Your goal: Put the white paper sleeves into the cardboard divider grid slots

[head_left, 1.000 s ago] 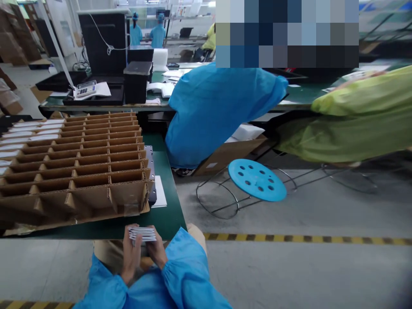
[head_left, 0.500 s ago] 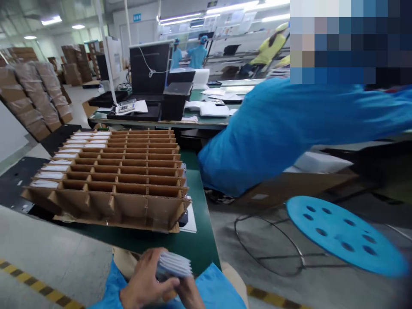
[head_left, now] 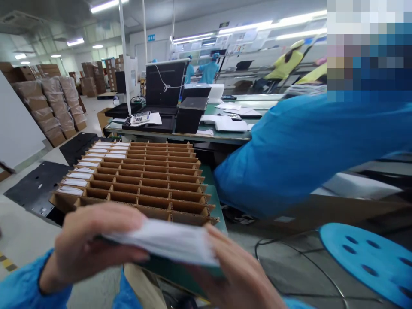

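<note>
Between my two hands is a stack of thin white sheet-like pieces [head_left: 175, 240], blurred by motion. My left hand [head_left: 96, 240] grips its left end, thumb below and fingers on top. At the right end my right hand [head_left: 238, 270] is closed round the stack. Just beyond them stands a cardboard divider grid [head_left: 141, 180] with many narrow slots. White pieces [head_left: 73, 185] of a similar look fill the slots down its left side and some at the far end; the other slots show bare cardboard.
A co-worker's blue sleeve [head_left: 277, 146] reaches in close on the right. Below it stands a round blue stool [head_left: 363, 257] with holes. Behind the grid is a bench with black trays [head_left: 161, 124] and papers [head_left: 231, 124]. Wrapped cartons [head_left: 61, 107] are stacked at far left.
Both hands have risen from my lap to the grid's near edge, bringing the white stack with them. The stack now lies lengthwise between the hands. The view has shifted, so the surroundings appear further right.
</note>
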Motion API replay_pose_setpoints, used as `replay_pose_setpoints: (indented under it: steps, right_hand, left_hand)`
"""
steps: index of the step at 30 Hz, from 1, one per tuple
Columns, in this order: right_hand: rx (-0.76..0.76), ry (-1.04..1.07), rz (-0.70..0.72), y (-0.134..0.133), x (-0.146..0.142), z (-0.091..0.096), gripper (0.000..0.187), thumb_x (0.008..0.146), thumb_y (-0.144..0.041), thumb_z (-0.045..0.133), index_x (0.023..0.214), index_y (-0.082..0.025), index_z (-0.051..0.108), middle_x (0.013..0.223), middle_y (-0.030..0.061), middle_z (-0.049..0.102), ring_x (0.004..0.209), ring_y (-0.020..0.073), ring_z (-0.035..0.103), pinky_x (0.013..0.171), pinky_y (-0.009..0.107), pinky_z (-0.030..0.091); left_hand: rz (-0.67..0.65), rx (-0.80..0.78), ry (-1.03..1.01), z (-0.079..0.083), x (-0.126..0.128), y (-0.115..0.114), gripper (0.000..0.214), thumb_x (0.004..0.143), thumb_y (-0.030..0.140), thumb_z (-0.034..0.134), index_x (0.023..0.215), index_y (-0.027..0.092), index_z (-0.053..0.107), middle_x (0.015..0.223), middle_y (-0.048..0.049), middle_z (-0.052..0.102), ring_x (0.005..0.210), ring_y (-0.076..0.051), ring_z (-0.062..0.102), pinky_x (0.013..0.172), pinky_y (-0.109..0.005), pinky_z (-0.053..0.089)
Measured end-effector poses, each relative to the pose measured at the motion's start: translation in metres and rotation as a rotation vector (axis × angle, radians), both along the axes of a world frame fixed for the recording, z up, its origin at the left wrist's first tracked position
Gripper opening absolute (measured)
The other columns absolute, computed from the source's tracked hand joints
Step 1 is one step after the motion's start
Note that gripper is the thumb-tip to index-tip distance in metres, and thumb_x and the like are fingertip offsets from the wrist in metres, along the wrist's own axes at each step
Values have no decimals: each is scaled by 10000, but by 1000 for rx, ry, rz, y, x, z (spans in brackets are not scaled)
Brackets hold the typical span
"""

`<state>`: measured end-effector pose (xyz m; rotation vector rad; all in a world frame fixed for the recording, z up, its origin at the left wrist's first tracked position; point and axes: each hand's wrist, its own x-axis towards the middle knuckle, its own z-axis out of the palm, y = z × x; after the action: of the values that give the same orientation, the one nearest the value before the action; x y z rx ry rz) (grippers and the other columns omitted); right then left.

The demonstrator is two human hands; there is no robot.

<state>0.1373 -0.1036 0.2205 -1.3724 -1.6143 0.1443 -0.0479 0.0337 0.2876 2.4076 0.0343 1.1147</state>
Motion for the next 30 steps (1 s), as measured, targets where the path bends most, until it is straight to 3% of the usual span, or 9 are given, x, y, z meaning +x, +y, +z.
replay_pose_setpoints:
  steps: [2, 5, 9, 12, 16, 20, 30]
  right_hand:
    - [8, -18, -52, 45, 4, 30, 84, 885, -222, 554, 830, -217, 617, 737, 3, 663, 619, 136, 593, 566, 215, 467]
    - [-18, -10, -116, 124, 4, 51, 65, 843, -238, 613, 796, -202, 586, 686, -24, 616, 590, 123, 543, 544, 212, 397]
    - [-120, -2, -154, 220, -6, 44, 38, 828, -195, 608, 843, -205, 574, 750, -15, 626, 657, 141, 565, 624, 237, 401]
    - [-142, -33, -158, 267, -14, 34, 59, 837, -191, 595, 891, -214, 585, 824, 3, 652, 736, 168, 592, 694, 267, 415]
    - [-188, -47, -127, 294, -19, 26, 84, 835, -194, 602, 918, -208, 597, 841, 25, 670, 775, 188, 611, 734, 286, 426]
    - [-216, -24, -140, 303, -21, 19, 108, 821, -204, 620, 928, -203, 604, 816, 26, 661, 766, 188, 616, 736, 289, 441]
    - [-204, -23, -155, 317, -18, 7, 115, 840, -206, 608, 952, -181, 614, 794, 20, 656, 768, 187, 624, 744, 290, 439]
  left_hand:
    - [143, 115, -89, 23, 4, 30, 361, 747, 249, 748, 1079, 307, 620, 992, 48, 705, 880, -94, 668, 769, -175, 584]
    - [297, 96, -144, 40, 12, 88, 232, 737, 237, 754, 953, 236, 669, 1018, 13, 686, 923, -113, 654, 748, -184, 568]
    - [459, -145, -95, 33, 11, 172, 305, 728, 396, 735, 929, 174, 678, 956, -28, 681, 840, -127, 640, 743, -202, 551]
    - [499, -233, -39, 22, 1, 218, 384, 681, 462, 744, 919, 166, 688, 955, -44, 690, 830, -159, 635, 716, -212, 547]
    - [475, -226, -54, 9, -6, 255, 387, 668, 477, 752, 890, 164, 696, 1025, -60, 689, 838, -160, 637, 738, -203, 534]
    - [462, -317, -52, -4, -5, 275, 439, 644, 506, 766, 895, 152, 700, 907, -50, 694, 786, -162, 642, 704, -208, 538]
    - [451, -349, -11, 0, -3, 281, 513, 568, 541, 804, 868, 134, 718, 893, -76, 712, 750, -170, 645, 730, -252, 549]
